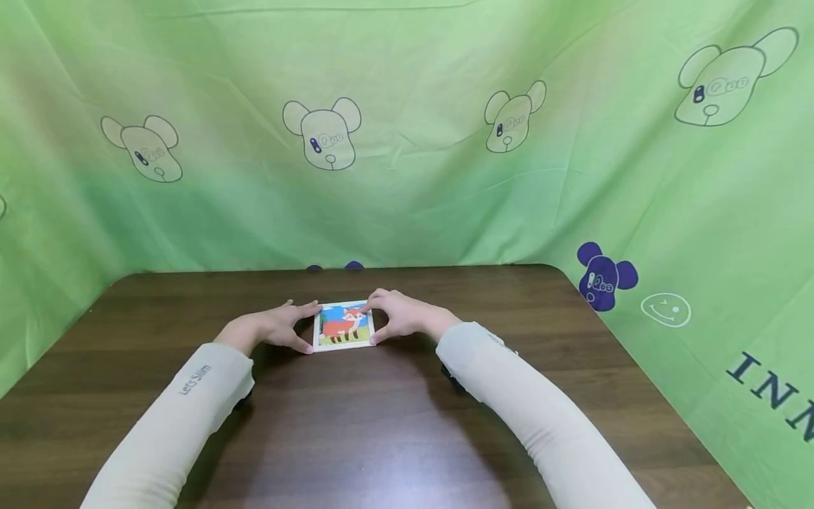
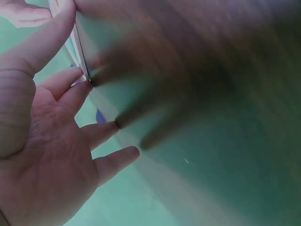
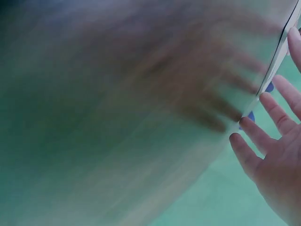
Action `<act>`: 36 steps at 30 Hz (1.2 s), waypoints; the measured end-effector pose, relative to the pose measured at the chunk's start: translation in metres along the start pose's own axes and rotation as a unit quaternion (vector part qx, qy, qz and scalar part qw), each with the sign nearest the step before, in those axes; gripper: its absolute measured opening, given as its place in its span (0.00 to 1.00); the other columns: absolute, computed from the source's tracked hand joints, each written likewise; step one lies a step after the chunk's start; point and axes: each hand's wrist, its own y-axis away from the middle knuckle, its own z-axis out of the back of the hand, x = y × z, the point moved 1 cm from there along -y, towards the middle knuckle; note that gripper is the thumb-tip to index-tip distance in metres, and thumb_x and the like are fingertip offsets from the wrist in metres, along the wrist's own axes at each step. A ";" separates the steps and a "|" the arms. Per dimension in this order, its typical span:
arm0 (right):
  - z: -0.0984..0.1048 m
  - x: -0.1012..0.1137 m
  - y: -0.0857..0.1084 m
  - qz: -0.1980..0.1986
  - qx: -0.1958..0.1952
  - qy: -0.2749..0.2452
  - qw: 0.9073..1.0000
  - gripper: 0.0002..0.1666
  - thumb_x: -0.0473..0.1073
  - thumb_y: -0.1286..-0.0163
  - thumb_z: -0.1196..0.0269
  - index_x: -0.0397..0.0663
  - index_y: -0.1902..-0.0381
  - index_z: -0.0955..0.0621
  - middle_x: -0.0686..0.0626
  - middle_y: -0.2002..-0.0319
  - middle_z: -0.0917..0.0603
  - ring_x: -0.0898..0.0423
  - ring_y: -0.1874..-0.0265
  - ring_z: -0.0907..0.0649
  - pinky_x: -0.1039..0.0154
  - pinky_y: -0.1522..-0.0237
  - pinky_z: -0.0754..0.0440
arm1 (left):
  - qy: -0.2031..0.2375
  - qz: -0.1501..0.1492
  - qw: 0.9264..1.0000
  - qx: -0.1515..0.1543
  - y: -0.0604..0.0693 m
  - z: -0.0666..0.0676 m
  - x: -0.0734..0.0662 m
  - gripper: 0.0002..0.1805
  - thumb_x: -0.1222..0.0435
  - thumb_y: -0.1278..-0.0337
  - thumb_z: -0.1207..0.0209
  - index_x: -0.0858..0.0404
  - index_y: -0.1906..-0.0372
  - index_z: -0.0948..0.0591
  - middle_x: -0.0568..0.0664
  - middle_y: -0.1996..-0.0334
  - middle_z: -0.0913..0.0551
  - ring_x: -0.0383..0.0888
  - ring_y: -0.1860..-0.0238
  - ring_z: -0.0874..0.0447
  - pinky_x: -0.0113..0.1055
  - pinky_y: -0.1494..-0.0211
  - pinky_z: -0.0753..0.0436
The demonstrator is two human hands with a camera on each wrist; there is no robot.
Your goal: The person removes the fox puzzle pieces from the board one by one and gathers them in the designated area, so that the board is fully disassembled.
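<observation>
Fox picture: the small square panel (image 1: 344, 332) lies flat on the brown tabletop (image 1: 381, 424), toward the far edge and between the two hands; its white border (image 1: 343, 348) runs round a red fox on grass and blue.
Left hand: the hand (image 1: 280, 328) sits at the panel's left side, thumb at the near corner and forefinger at the far one; the fingers are spread and fairly straight, touching the edge rather than curled round it.
Right hand: the hand (image 1: 403, 314) mirrors this on the right, thumb by the near corner and forefinger reaching over the far corner of the picture; its fingers too are extended, none clenched (how hard they press cannot be told).
Panel weight and stiffness: probably light and rigid, judging by its thin, straight edge in the wrist views; it should not sag if lifted by its sides.
Fox surface: any loose pieces would be its weak point, though none can be made out; best kept level.
Tabletop sheen: the top looks glossy, so the panel may slide easily; light, even pressure should do.
Border hold: opposite side edges, near the corners, seem the best grip; fingertips are better off the picture.
</observation>
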 end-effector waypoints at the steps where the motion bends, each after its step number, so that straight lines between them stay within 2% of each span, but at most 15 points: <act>1: 0.000 -0.001 0.002 -0.001 0.002 0.005 1.000 0.37 0.53 0.39 0.28 0.48 0.34 0.24 0.43 0.33 0.30 0.42 0.33 0.30 0.52 0.30 0.34 | -0.003 -0.001 1.000 0.002 0.000 0.000 -0.002 0.51 0.53 0.44 0.31 0.56 0.20 0.47 0.54 0.19 0.54 0.69 0.21 0.67 0.69 0.27 0.52; 9: 0.001 -0.009 0.017 -0.016 0.016 0.016 1.000 0.45 0.56 0.41 0.27 0.44 0.30 0.28 0.43 0.29 0.32 0.40 0.30 0.33 0.50 0.29 0.35 | -0.027 0.004 0.999 0.017 0.003 -0.006 -0.023 0.51 0.50 0.44 0.32 0.54 0.20 0.47 0.52 0.19 0.55 0.67 0.21 0.65 0.69 0.27 0.50; 13: 0.001 -0.010 0.027 -0.025 0.023 0.016 0.999 0.46 0.57 0.41 0.27 0.45 0.29 0.29 0.45 0.28 0.33 0.41 0.29 0.34 0.51 0.28 0.35 | -0.035 0.001 0.999 0.007 0.004 -0.009 -0.029 0.51 0.48 0.46 0.31 0.53 0.21 0.44 0.49 0.19 0.52 0.65 0.20 0.62 0.66 0.25 0.48; 22: -0.005 -0.006 0.049 -0.017 0.017 0.006 1.000 0.47 0.58 0.41 0.27 0.43 0.29 0.29 0.45 0.28 0.33 0.41 0.30 0.34 0.49 0.29 0.35 | -0.048 -0.036 0.998 -0.028 0.010 -0.021 -0.033 0.51 0.46 0.51 0.28 0.53 0.23 0.38 0.47 0.21 0.44 0.64 0.21 0.55 0.61 0.25 0.42; 29: -0.008 -0.004 0.065 -0.021 0.015 0.023 0.999 0.48 0.60 0.42 0.28 0.45 0.29 0.30 0.47 0.28 0.33 0.43 0.29 0.34 0.49 0.29 0.34 | -0.059 -0.060 0.996 -0.037 0.016 -0.028 -0.039 0.52 0.45 0.53 0.28 0.54 0.24 0.37 0.48 0.22 0.41 0.65 0.22 0.52 0.60 0.25 0.41; 36: -0.010 -0.004 0.080 -0.031 0.015 0.022 0.999 0.49 0.60 0.43 0.27 0.45 0.29 0.30 0.47 0.29 0.33 0.44 0.30 0.33 0.47 0.31 0.31 | -0.082 -0.060 0.994 -0.046 0.020 -0.034 -0.051 0.51 0.42 0.55 0.28 0.52 0.25 0.34 0.46 0.23 0.37 0.63 0.22 0.47 0.58 0.27 0.36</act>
